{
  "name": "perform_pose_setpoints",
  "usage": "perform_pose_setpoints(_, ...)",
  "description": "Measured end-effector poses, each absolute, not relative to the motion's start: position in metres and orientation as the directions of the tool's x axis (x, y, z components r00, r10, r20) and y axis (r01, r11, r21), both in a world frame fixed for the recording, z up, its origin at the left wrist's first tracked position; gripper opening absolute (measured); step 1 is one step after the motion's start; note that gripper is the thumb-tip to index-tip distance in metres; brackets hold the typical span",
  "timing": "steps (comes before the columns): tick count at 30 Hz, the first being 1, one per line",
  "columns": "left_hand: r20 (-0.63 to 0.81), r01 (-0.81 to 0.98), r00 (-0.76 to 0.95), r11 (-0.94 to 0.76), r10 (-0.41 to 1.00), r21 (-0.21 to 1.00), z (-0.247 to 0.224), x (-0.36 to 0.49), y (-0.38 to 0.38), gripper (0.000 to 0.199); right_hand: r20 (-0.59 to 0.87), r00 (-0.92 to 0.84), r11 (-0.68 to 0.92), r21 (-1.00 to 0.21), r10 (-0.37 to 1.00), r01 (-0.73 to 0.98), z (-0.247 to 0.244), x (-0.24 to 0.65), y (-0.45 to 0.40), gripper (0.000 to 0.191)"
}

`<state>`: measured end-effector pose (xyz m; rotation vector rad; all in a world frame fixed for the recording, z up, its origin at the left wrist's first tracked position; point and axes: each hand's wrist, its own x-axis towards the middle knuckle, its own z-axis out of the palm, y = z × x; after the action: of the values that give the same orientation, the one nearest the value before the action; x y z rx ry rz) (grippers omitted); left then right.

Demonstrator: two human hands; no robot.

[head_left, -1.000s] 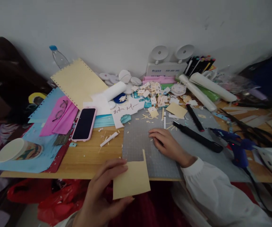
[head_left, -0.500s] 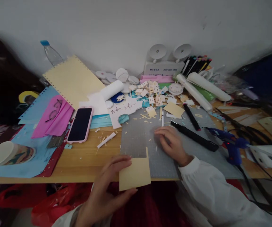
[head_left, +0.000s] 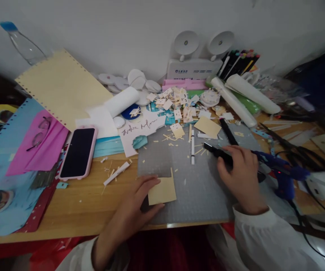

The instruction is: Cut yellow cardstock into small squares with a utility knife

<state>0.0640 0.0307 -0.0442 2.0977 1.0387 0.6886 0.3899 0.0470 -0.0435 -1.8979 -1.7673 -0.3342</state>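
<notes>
My left hand [head_left: 135, 205] holds a cream piece of card [head_left: 162, 191] by its left side, fingers at the top edge and thumb at the bottom. A narrow strip sticks up from the card's upper right corner. The card is over the front of the grey cutting mat [head_left: 196, 192]. Farther right, my right hand [head_left: 240, 175] has closed over a black utility knife [head_left: 220, 153], whose blade end points left. The palm hides part of its handle. A black marker [head_left: 228, 131] lies just behind that hand, and a white pen [head_left: 192, 146] is left of the knife tip.
A blue glue gun [head_left: 282, 173] with its cord lies at the right. Small paper pieces [head_left: 179, 103] are heaped behind the mat. Left of it are a pink-cased phone [head_left: 78, 152], glasses [head_left: 40, 133] and a large cream sheet [head_left: 63, 86]. A clear bottle [head_left: 24, 45] stands at the back left.
My right hand has moved right from the mat's middle onto the utility knife. My left hand has brought the card from the table's front edge onto the mat. The camera view has shifted.
</notes>
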Motion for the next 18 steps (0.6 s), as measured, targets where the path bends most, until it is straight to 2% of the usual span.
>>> perform_pose_setpoints(3, 0.180, 0.474, 0.582, -0.511, 0.793, 0.717, -0.044, 0.065, 0.036, 0.050, 0.404, 0.118, -0.098, -0.069, 0.907, 0.993, -0.050, 0.402, 0.047, 0.037)
perform_pose_setpoints(8, 0.223, 0.527, 0.605, -0.595, 0.764, 0.607, -0.042, 0.067, 0.035, 0.048, 0.312, 0.071, -0.090, 0.050, 0.947, 0.995, -0.049, 0.406, 0.052, 0.036)
perform_pose_setpoints(12, 0.224, 0.576, 0.607, -0.616, 0.763, 0.536, -0.043, 0.065, 0.032, 0.043, 0.365, 0.043, -0.030, -0.040, 0.930, 0.999, -0.035, 0.401, 0.046, 0.041)
perform_pose_setpoints(15, 0.226, 0.605, 0.600, -0.621, 0.767, 0.498, -0.043, 0.062, 0.032, 0.041, 0.376, -0.057, 0.119, -0.143, 0.925, 0.983, -0.018, 0.389, 0.032, 0.042)
perform_pose_setpoints(18, 0.231, 0.621, 0.611, -0.639, 0.757, 0.454, -0.042, 0.059, 0.032, 0.039, 0.299, -0.197, 0.282, -0.272, 0.933, 0.920, -0.002, 0.370, 0.020, 0.040)
